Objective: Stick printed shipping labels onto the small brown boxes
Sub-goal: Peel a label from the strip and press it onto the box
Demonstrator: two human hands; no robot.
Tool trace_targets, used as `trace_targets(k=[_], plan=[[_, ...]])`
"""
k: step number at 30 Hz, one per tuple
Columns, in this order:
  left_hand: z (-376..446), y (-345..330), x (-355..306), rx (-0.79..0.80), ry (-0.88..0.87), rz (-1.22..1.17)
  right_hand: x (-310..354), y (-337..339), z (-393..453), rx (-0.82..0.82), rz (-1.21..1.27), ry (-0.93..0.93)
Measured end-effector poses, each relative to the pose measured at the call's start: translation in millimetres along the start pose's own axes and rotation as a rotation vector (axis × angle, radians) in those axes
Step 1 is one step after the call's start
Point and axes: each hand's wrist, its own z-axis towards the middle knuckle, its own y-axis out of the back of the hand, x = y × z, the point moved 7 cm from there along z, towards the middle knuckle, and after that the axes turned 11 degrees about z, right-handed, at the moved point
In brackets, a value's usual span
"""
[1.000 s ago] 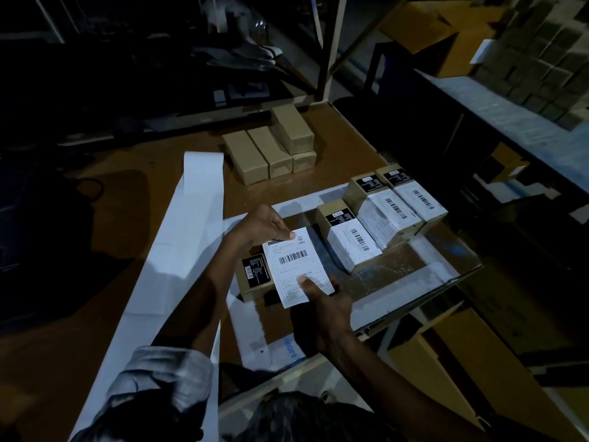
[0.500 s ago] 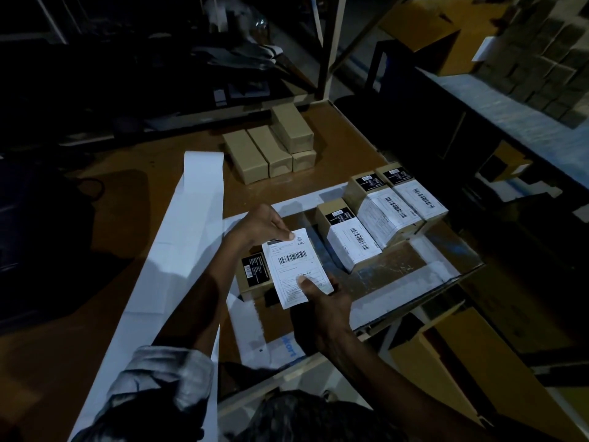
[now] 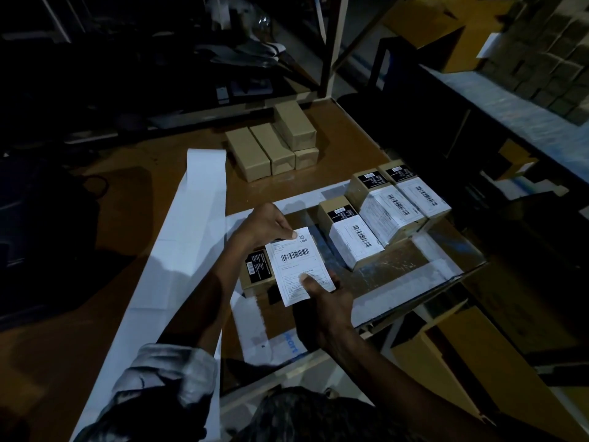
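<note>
Dim room, with light falling mostly on the brown desk (image 3: 153, 173). A pale metal post (image 3: 333, 46) rises at its far edge. At right runs a long grey shelf (image 3: 497, 103); far left lies in darkness.

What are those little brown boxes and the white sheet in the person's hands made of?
The small brown boxes look like matte kraft cardboard: dull tan faces, crisp folded edges. The shipping label seems thin printed paper, flexing slightly between the left hand and right hand.

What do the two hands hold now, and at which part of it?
One printed shipping label: the left hand pinches its far top edge, the right hand its near bottom part.
</note>
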Motion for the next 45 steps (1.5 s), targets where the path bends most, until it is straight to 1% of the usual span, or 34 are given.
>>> trace_targets(k=[4, 9, 11, 13, 16, 19, 22, 24, 25, 27, 29, 31, 32, 33, 35, 37, 38, 39, 42, 43, 45], plan=[[-1.3, -1.4, 2.3, -0.025, -0.007, 0.004, 0.4, 1.8, 1.2, -0.018, -0.021, 0.025], [-9.1, -2.2, 2.5, -0.083, -0.060, -0.014, 0.1, 8.5, 6.8, -0.063, -0.096, 0.047], [-11.3, -3.9, 5.4, -0.063, -0.054, -0.021, -0.5, 9.4, 8.8, -0.058, -0.114, 0.059], [-13.1, -6.9, 11.2, -0.008, -0.038, -0.033, 1.5, 10.4, 9.8, -0.074, -0.139, 0.083], [-15.4, -7.1, 14.8, 0.007, -0.047, -0.038, 6.9, 12.7, 13.3, -0.087, -0.253, 0.135], [-19.9, -5.3, 13.0, -0.040, -0.050, 0.001, 16.6, 14.2, 19.0, -0.043, -0.507, 0.205], [-31.4, -3.1, 22.8, -0.097, 0.061, 0.016, 29.6, 12.8, 22.1, 0.032, -0.761, 0.212], [-38.3, -2.8, 30.0, -0.134, 0.116, 0.038, 42.7, 13.8, 16.7, -0.016, -1.056, 0.218], [-41.4, -2.7, 33.3, -0.161, 0.129, 0.043, 50.2, 14.1, 13.6, -0.047, -1.210, 0.253], [-51.2, -1.6, 36.0, -0.238, 0.154, 0.038, 64.1, 8.2, 3.7, -0.065, -1.456, 0.402], [-65.0, -1.0, 38.6, -0.339, 0.172, 0.019, 69.9, -10.9, -7.6, 0.001, -1.653, 0.555], [-79.8, -5.6, 42.0, -0.433, 0.173, -0.015, 64.2, -34.7, -13.2, 0.132, -1.779, 0.697], [-87.9, -8.5, 42.4, -0.472, 0.172, -0.039, 55.2, -44.2, -11.7, 0.194, -1.848, 0.733], [-93.7, -12.5, 44.8, -0.507, 0.179, -0.078, 43.8, -52.7, -11.0, 0.248, -1.925, 0.729], [-101.6, -19.5, 50.4, -0.556, 0.198, -0.209, 16.6, -60.0, -6.2, 0.337, -2.050, 0.647], [-104.9, -23.7, 56.2, -0.568, 0.234, -0.330, -0.7, -59.7, -3.3, 0.389, -2.105, 0.592], [-105.4, -24.3, 57.4, -0.570, 0.248, -0.364, -1.9, -58.4, -0.5, 0.384, -2.107, 0.580], [-105.4, -24.6, 58.5, -0.570, 0.259, -0.383, 1.7, -56.5, 3.6, 0.355, -2.090, 0.577], [-105.6, -25.8, 56.3, -0.579, 0.260, -0.416, 23.7, -52.2, 14.6, 0.195, -2.019, 0.619], [-105.5, -25.8, 56.1, -0.588, 0.258, -0.417, 25.7, -52.9, 15.8, 0.182, -2.016, 0.629], [-104.9, -26.8, 54.9, -0.594, 0.251, -0.408, 17.4, -57.8, 15.1, 0.249, -2.010, 0.597]])
